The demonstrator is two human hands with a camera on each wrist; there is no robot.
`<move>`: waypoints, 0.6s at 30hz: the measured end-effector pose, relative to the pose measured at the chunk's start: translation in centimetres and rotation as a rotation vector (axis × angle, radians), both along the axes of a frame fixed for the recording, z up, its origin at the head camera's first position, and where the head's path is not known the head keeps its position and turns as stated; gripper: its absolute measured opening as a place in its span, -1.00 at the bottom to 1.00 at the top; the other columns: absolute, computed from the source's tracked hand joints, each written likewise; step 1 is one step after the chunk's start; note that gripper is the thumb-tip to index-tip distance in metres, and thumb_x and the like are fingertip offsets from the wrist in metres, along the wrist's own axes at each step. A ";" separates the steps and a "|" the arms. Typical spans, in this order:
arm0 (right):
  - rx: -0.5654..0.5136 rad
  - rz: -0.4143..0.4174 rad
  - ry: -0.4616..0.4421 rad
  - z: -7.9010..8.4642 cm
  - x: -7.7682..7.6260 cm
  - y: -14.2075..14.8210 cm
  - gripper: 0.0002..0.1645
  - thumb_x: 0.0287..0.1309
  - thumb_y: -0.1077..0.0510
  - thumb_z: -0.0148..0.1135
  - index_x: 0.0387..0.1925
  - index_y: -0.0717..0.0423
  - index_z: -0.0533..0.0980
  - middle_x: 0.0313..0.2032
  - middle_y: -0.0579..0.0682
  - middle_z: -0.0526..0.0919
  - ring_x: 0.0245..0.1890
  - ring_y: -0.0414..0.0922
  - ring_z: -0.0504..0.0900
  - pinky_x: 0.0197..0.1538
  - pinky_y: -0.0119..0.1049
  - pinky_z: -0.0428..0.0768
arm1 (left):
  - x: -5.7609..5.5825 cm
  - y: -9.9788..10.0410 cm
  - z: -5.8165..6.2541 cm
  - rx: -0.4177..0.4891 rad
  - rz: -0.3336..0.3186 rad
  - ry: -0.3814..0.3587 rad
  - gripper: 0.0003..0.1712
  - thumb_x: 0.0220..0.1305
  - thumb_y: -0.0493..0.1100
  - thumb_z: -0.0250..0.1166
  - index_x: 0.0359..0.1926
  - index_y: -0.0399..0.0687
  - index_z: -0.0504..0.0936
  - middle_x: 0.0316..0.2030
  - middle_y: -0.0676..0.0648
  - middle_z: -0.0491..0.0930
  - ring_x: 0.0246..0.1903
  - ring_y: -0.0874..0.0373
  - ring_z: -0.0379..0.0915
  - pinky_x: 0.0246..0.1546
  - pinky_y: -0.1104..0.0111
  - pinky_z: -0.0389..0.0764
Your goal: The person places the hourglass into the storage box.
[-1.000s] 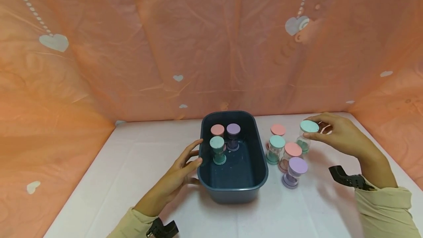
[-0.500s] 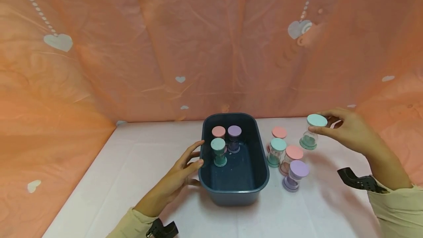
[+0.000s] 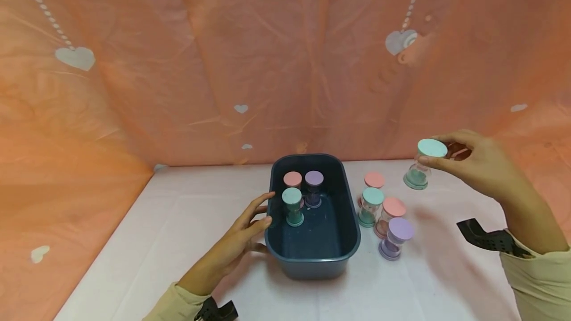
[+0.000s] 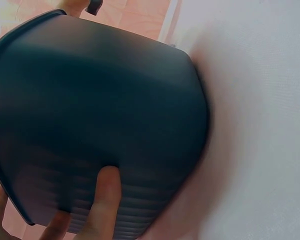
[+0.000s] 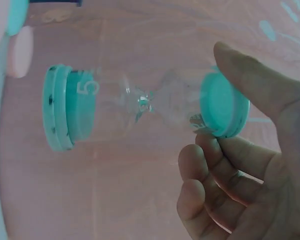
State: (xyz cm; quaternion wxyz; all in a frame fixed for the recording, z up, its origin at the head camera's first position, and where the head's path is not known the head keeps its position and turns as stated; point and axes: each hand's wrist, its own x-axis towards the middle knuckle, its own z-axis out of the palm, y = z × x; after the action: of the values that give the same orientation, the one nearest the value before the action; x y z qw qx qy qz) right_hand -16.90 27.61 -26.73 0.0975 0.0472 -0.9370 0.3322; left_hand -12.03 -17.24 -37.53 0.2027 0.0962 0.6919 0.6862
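My right hand [image 3: 479,165] pinches a sand timer [image 3: 431,148] by its mint-green top cap, between thumb and fingers. The timer has a clear waisted tube with mint sand at its lower end, and in the right wrist view a "5" is marked on the glass [image 5: 102,100]. It hangs above the right side of the table, slightly tilted. My left hand [image 3: 236,241] rests against the left side of a dark blue bin [image 3: 312,266]. In the left wrist view its fairly straight fingers [image 4: 105,200] touch the bin's outer wall.
Inside the bin stand a pink timer [image 3: 292,179], a purple timer [image 3: 314,178] and a mint timer [image 3: 292,196]. Right of it are a mint timer [image 3: 372,197], a purple timer [image 3: 400,230] and two pink-capped ones [image 3: 394,207]. An orange curtain [image 3: 285,63] backs the white table [image 3: 178,212].
The right hand has lifted the mint sand timer up and to the right, away from the other timers. The left hand stays against the bin.
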 end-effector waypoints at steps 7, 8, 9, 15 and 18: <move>0.001 -0.028 0.039 1.0 0.6 -1.0 -0.46 0.00 -0.25 0.48 0.01 -0.19 0.61 -0.23 -0.35 0.56 -0.29 -0.40 0.49 -0.29 -0.54 0.42 | -0.2 0.1 0.0 0.004 0.011 -0.012 -0.36 0.50 -0.02 0.04 0.50 0.40 0.08 0.45 -0.25 -0.06 0.45 -0.39 -0.06 -0.02 -0.13 0.60; -0.002 -0.024 0.044 1.2 0.6 -1.2 -0.46 0.00 -0.25 0.48 0.01 -0.18 0.61 -0.23 -0.33 0.56 -0.29 -0.39 0.49 -0.30 -0.54 0.43 | -0.2 0.1 0.0 0.004 0.013 -0.014 -0.36 0.51 -0.03 0.03 0.50 0.40 0.08 0.45 -0.25 -0.06 0.45 -0.39 -0.06 -0.01 -0.15 0.59; -0.006 -0.020 0.048 1.3 0.6 -1.3 -0.46 0.01 -0.24 0.48 0.02 -0.18 0.61 -0.22 -0.31 0.55 -0.29 -0.39 0.50 -0.30 -0.54 0.43 | -0.2 0.1 0.0 0.003 0.016 -0.016 -0.36 0.51 -0.03 0.03 0.50 0.40 0.08 0.45 -0.25 -0.06 0.45 -0.39 -0.06 0.00 -0.16 0.58; -0.084 0.006 0.105 2.2 0.7 -2.4 -0.49 0.00 -0.15 0.52 0.01 -0.19 0.62 -0.20 -0.32 0.56 -0.29 -0.38 0.53 -0.27 -0.61 0.43 | 0.0 0.1 -0.3 -0.002 0.017 -0.001 -0.36 0.50 -0.01 0.04 0.51 0.40 0.07 0.45 -0.26 -0.05 0.44 -0.40 -0.05 -0.01 -0.14 0.59; -0.104 0.022 0.129 2.6 0.9 -3.3 -0.51 -0.02 -0.12 0.54 -0.01 -0.18 0.64 -0.22 -0.35 0.59 -0.30 -0.36 0.55 -0.27 -0.62 0.44 | 0.0 0.1 -0.4 -0.008 0.019 0.007 -0.36 0.50 0.00 0.04 0.51 0.40 0.07 0.45 -0.26 -0.05 0.45 -0.40 -0.07 -0.01 -0.15 0.59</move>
State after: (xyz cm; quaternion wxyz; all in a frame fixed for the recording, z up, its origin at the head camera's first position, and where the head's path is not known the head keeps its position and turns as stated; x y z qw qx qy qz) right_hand -16.04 24.30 -24.09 0.1561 0.0738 -0.9097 0.3778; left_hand -12.00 -17.18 -37.93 0.1939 0.0912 0.6965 0.6848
